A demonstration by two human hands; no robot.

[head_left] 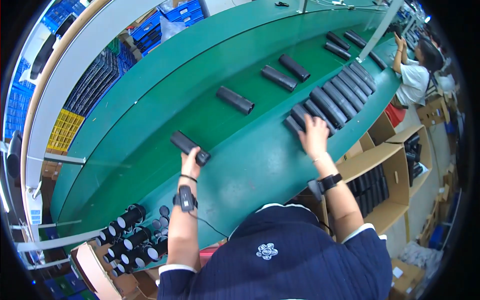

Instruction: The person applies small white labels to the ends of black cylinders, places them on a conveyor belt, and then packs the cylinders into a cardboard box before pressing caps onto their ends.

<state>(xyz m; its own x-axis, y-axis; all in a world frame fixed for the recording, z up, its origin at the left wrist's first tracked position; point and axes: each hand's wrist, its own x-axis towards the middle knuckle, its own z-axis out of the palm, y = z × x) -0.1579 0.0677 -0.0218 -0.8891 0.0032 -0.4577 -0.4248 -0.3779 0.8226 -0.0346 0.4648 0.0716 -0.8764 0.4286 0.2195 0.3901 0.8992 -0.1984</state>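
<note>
Two hands work at a green belt [235,165]. The left hand [191,162] is closed around one end of a black tube [189,148], holding it on the belt. The right hand [314,136] lies flat, fingers spread, on a row of tubes [332,102] packed side by side. More tubes [235,100] lie singly farther along. They look rigid, light and smooth, probably easiest gripped around the middle.

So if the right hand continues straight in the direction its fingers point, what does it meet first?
The right hand already rests on the near end of the row of black tubes; going straight on, it would probably slide further along that row.
</note>
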